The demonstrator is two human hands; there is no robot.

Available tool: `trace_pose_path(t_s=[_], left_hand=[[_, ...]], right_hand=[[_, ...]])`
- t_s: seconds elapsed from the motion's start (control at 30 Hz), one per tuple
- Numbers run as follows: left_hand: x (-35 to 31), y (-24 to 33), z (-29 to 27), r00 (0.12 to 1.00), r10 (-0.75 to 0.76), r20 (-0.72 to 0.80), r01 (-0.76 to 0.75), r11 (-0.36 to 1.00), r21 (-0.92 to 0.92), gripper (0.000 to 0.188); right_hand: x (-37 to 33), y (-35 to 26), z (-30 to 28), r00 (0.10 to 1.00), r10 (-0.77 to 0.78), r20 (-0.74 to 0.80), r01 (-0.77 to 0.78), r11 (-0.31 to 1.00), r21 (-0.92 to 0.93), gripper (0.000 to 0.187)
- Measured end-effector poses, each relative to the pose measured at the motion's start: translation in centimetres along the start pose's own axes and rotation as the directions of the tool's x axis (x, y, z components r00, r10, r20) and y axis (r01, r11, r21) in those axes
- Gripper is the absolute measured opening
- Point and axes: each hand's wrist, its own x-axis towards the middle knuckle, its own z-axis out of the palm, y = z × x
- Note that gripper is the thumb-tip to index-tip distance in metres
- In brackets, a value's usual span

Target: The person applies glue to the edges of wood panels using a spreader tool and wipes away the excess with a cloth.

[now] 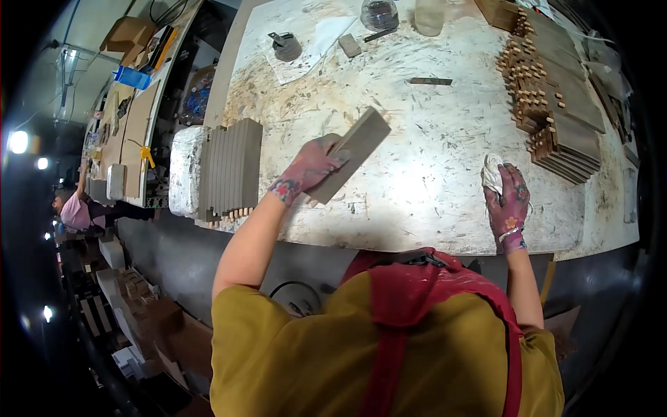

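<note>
My left hand (316, 165), in a flower-patterned glove stained with grey, grips a flat grey-brown panel (361, 147). The panel is tilted above the white, scuffed worktable (417, 208). Toward the right, my gloved right hand (511, 201) is closed around a crumpled white cloth (492, 174) at the tabletop. Left of my left hand, several similar panels (240, 167) stand on edge in a row against a white wrapped block (186, 170). Small wooden pegs stick out at their near ends.
Stacked panels with many wooden pegs (566, 156) fill the table's right side. Farther back lie a thin metal blade (431, 81), a small grey block (349, 46), a dark pot (285, 48) and a clear jar (379, 15). A person in pink (80, 210) is at far left.
</note>
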Motion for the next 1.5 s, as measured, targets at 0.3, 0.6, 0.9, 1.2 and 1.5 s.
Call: trace_pose_path(t_s=[0.3,0.6,0.9,1.2,1.5], left_hand=[[-7.0,-3.6,-2.3,0.812,-0.005,-0.584,0.148,0.969,0.198,0.035],[-7.9,-7.3,-4.4,0.681,0.303,-0.667,0.502,0.470,0.726,0.077],[2.9,-2.4,-4.7,0.539,0.599,-0.592,-0.191,0.772,0.607,0.060],[26.8,15.3,-2.0,0.802,0.428,-0.415,-0.580,0.397,-0.711,0.060],[37.1,20.8,0.6,0.526,0.514,-0.677,-0.640,0.764,0.081,0.118]], right_hand=[[-0.4,0.0,0.0,0.998,0.022,0.050,-0.023,1.000,0.000,0.057],[0.0,-0.2,0.6,1.000,-0.007,0.009,0.006,0.997,0.071,0.056],[0.3,-0.3,-0.8,0.998,0.023,0.061,-0.030,0.994,0.108,0.055],[1.9,-1.4,-0.7,0.835,0.370,0.407,-0.356,-0.200,0.913,0.052],[-0.2,-4.6,-2.2,0.956,0.176,0.235,-0.167,0.984,-0.060,0.067]])
